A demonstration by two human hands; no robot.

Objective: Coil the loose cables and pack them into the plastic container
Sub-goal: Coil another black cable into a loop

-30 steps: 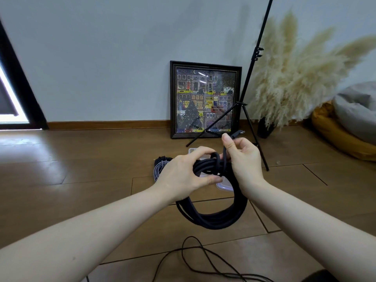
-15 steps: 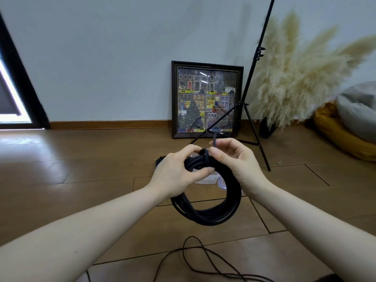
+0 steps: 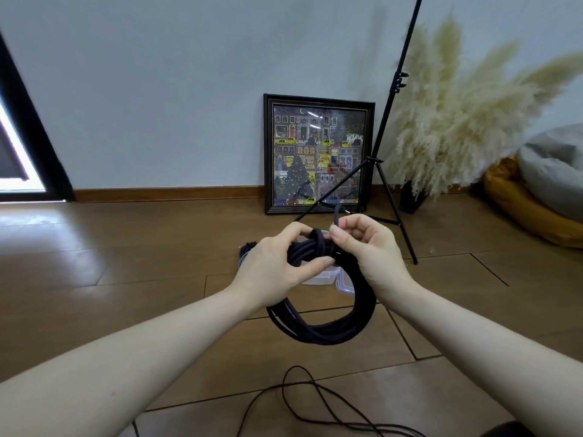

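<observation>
A thick black cable coil hangs in the air in front of me. My left hand grips the top of the coil, thumb across the strands. My right hand pinches the cable's free end, which sticks up above the fingers beside the coil's top. Behind the hands, a clear plastic container sits on the floor, mostly hidden, with its clear lid beside it. A thin loose black cable lies in loops on the floor near me.
Another dark cable bundle lies left of the container. A framed picture leans on the wall, a black tripod stand stands at its right, then pampas grass and a yellow and grey cushion. Wooden floor all around.
My right hand has brought the cable's free end over the top of the coil toward the left hand. The coil has risen slightly and the view has shifted a little.
</observation>
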